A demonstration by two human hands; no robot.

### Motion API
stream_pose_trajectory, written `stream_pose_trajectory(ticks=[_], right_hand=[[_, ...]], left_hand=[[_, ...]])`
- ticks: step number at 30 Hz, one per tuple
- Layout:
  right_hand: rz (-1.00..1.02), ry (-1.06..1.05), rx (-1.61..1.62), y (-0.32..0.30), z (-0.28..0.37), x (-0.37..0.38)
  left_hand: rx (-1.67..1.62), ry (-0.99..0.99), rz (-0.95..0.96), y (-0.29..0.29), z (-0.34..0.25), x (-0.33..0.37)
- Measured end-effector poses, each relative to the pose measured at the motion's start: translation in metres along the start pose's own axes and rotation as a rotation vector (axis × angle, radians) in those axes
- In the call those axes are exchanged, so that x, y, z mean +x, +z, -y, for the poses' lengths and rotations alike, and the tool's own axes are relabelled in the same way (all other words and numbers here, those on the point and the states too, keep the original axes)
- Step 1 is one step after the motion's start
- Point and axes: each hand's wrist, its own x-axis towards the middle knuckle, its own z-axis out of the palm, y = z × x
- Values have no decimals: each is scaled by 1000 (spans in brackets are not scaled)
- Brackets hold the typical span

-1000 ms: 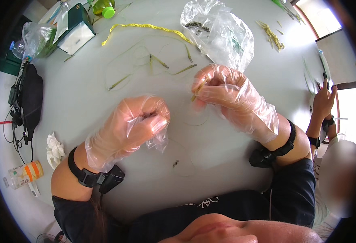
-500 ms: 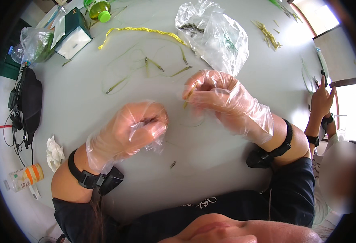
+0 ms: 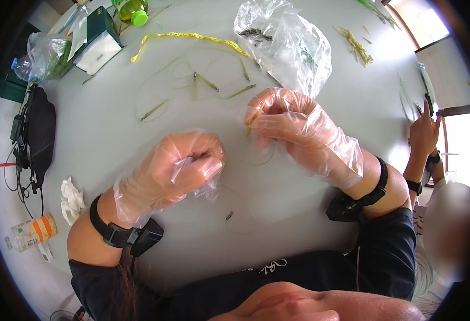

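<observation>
- Gloved right hand [image 3: 291, 128] is pinching a thin green stem [image 3: 252, 120] above the table [image 3: 112, 144].
- Gloved left hand [image 3: 184, 163] is curling into a fist; contents unclear.
- A clear plastic bag [image 3: 288, 43] is lying toward the far edge.

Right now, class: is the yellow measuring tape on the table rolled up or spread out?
Spread out. The tape lies unrolled in a long wavy line on the table, one end under the clear bag.

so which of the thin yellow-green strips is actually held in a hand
The short yellow-green strip pinched in the gloved right hand. The other strips lie loose on the white table beyond it, untouched.
</observation>
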Motion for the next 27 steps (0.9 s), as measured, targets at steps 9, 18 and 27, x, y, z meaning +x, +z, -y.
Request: stream_pose_trajectory(ticks=[9, 18, 27], right_hand=[[-5, 5, 23, 6, 1, -1], [-7, -30, -61, 8, -2, -1], [22, -12, -7, 11, -3, -2]], left_hand=[[8, -2, 7, -1, 1, 1], [-127, 17, -26, 6, -1, 4], [-120, 12, -49, 5, 2, 7]])
